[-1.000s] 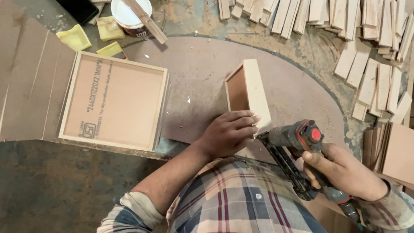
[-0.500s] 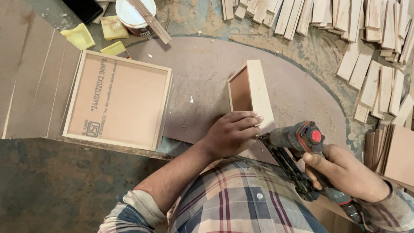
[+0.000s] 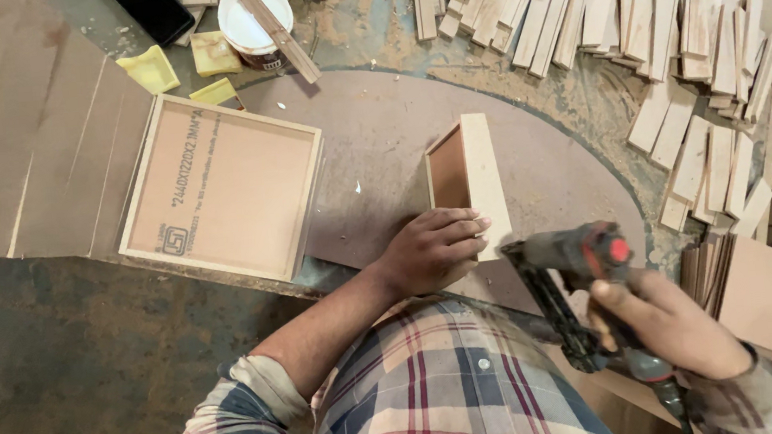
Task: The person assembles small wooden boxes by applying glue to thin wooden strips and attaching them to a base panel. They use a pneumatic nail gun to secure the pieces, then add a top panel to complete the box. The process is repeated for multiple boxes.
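Observation:
My left hand [image 3: 433, 252] grips the near end of a small wooden frame [image 3: 471, 177] that stands on its edge on a rounded brown board [image 3: 380, 143]. My right hand [image 3: 670, 327] holds a dark nail gun [image 3: 571, 289] with a red cap, its nose close to the near right corner of the frame. A finished shallow wooden tray [image 3: 220, 187] lies flat to the left.
Many cut wooden slats [image 3: 658, 26] lie across the far and right side of the bench. A white glue tub [image 3: 254, 16] with a stick on it and yellow sponges [image 3: 150, 68] sit at the far left. Square boards [image 3: 765, 291] are stacked at the right.
Both hands, the frame and the nail gun stay nearly where they were; only the view has shifted slightly.

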